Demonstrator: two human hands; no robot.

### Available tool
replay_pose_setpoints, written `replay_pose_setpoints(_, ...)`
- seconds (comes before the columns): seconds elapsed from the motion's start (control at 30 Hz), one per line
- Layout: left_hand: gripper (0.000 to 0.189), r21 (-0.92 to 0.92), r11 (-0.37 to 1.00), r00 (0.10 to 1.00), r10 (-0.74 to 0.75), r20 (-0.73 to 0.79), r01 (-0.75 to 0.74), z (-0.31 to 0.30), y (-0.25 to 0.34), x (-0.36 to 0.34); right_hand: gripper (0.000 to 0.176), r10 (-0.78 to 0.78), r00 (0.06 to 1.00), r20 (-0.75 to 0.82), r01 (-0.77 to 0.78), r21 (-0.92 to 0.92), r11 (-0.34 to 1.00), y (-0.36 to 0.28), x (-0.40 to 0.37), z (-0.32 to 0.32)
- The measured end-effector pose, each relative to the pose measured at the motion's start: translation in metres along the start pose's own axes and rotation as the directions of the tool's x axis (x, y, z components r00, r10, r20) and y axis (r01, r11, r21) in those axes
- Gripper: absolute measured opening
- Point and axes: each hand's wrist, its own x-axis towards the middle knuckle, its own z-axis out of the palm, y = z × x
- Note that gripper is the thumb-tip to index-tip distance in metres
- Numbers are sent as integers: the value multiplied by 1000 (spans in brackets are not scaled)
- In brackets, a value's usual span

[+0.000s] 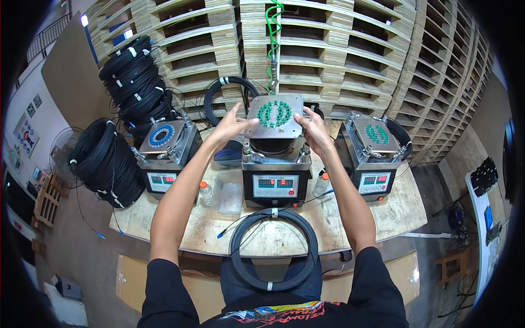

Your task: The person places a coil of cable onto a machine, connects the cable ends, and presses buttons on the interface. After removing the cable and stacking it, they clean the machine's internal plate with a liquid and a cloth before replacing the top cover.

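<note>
Above the middle polishing machine [275, 188] I hold a square metal fixture plate [290, 131] with rings of green connectors on its face. My left hand [232, 127] is at the plate's left edge, its thumb over the top and a finger pointing up and away. At the right edge, my right hand [314, 130] grips the plate with thumb and fingers. A dark round pad shows below the plate, on top of the machine. Across my lap and the table edge lies a coil of black cable [235, 246] with blue-tipped ends.
A left machine [164, 156] carries a plate with a blue ring; a right machine [374, 150] carries one with green connectors. Orange-capped bottles [205, 192] and a clear tray [229, 198] stand on the wooden table [350, 224]. Black cable coils [104, 164] pile up at left.
</note>
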Motion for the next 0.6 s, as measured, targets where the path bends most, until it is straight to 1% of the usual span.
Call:
replay_pose_setpoints(0.07, 105, -268, 963, 998, -39, -41, 27, -1, -15, 2, 55, 88, 994, 68, -79, -116, 990, 6, 8, -14)
replay_pose_setpoints(0.1, 96, -268, 963, 1000, -16, -21, 10, 1, -35, 13, 57, 106, 992, 69, -90, -205, 975, 3, 6, -14)
replay_pose_setpoints(0.13, 87, -266, 964, 999, 2, -51, -16, 4, -37, 12, 57, 104, 992, 72, -87, -207, 974, 4, 6, -15)
replay_pose_setpoints(0.2, 77, -258, 966, 997, 7, -75, -26, 7, -40, 9, 58, 132, 989, 59, -112, -261, 959, 8, 4, -20)
replay_pose_setpoints(0.23, 77, -260, 965, 997, 9, -73, -28, 7, -40, 11, 58, 111, 990, 90, -87, -241, 967, 10, 4, -23)
replay_pose_setpoints(0.27, 75, -232, 972, 998, 18, -63, -33, 7, -40, 11, 58, 112, 990, 86, -89, -242, 966, 12, 5, -26)
replay_pose_setpoints(0.37, 72, -182, 983, 999, 21, -48, -29, 12, -41, 8, 59, 136, 990, 39, -124, -223, 967, 18, 3, -29)
replay_pose_setpoints(0.47, 71, -152, 988, 998, 19, -62, -28, 17, -50, 7, 65, 88, 994, 63, -64, -314, 947, 29, 5, -35)
replay_pose_setpoints(0.53, 71, -143, 989, 997, 18, -76, -29, 15, -50, 6, 64, 84, 995, 56, -62, -315, 947, 37, 5, -38)
replay_pose_setpoints(0.6, 72, 7, 1000, 998, -21, -51, 21, 13, -52, 4, 62, 28, 999, 35, -12, -405, 914, 48, 10, -42)
